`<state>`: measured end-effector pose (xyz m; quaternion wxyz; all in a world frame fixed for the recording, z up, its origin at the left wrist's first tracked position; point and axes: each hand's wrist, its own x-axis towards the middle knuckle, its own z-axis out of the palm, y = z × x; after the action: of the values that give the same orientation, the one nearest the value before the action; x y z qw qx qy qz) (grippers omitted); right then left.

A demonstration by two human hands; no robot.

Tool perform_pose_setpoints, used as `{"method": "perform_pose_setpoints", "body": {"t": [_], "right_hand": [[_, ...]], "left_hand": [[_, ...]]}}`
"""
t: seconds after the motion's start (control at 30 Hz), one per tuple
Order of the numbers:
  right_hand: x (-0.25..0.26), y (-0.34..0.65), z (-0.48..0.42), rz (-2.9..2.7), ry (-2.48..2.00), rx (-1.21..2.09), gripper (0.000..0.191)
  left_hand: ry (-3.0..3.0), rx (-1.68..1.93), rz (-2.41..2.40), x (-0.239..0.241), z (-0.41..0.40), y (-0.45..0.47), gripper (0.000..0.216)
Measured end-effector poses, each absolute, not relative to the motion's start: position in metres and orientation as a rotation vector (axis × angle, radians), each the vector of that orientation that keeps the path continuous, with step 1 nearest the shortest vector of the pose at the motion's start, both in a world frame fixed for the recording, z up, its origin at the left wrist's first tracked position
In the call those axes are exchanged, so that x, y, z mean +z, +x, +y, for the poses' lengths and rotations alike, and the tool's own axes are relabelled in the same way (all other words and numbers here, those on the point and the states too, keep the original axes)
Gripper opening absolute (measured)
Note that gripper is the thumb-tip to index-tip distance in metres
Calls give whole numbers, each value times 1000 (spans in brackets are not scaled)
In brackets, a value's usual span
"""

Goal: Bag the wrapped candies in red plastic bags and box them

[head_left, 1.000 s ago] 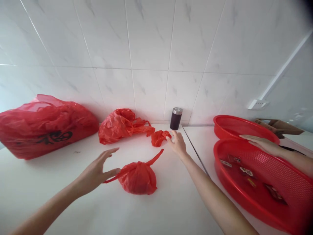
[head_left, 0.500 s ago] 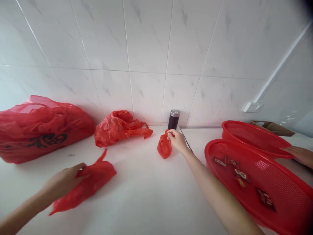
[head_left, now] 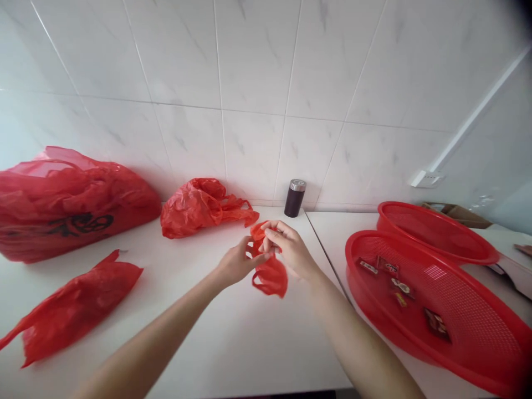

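Between left hand (head_left: 236,262) and right hand (head_left: 291,248), crinkly red bag (head_left: 276,275) (thin plastic).

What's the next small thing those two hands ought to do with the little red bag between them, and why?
Probably ease the left hand and right hand slightly apart to spread the small red bag: both hands are at its upper part, and its plastic looks crumpled and hangs loosely below them.
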<state>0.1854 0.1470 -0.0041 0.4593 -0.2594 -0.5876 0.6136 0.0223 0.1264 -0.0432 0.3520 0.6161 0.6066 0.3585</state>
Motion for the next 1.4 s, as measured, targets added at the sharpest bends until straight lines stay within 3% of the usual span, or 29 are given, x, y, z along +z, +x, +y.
{"method": "perform_pose_setpoints", "body": {"t": [0.13,0.23,0.37,0.4,0.5,0.57,0.73,0.83,0.97,1.1,1.2,1.4], "right_hand": [[-5,204,150,-1271,-612,1529,21],[-16,217,156,-1128,-674,1382,34],[-51,211,148,-1310,-1010,1048,65],[-61,207,145,-1421,-1088,997,63],[-85,206,144,-1596,-1144,1027,24],[-93,217,152,-1507,-1141,1067,10],[-94,253,176,-1157,-1169,1109,17],[-90,248,179,-1042,-1157,1117,22],[-74,217,168,-1028,-1127,1068,27],[-52,194,145,-1265,-1075,1029,28],[-43,202,133,-1486,-1072,991,29],[-45,265,145,-1618,-1268,748,21]], "left_hand": [[1465,1028,1543,-83,141,42,17],[1327,1109,1482,-101,137,46,20],[1093,1254,1331,-102,121,57,29],[1038,1283,1281,-99,117,60,31],[875,1381,1166,-94,108,60,32],[759,1447,1149,-94,103,46,28],[562,1556,1320,-109,91,-11,8],[596,1601,1499,-114,80,-16,21],[1354,1804,1815,-104,64,26,42],[1990,1596,1937,-97,67,63,53],[1923,1339,1931,-96,80,59,38],[1047,1089,1126,-86,88,36,13]]}}
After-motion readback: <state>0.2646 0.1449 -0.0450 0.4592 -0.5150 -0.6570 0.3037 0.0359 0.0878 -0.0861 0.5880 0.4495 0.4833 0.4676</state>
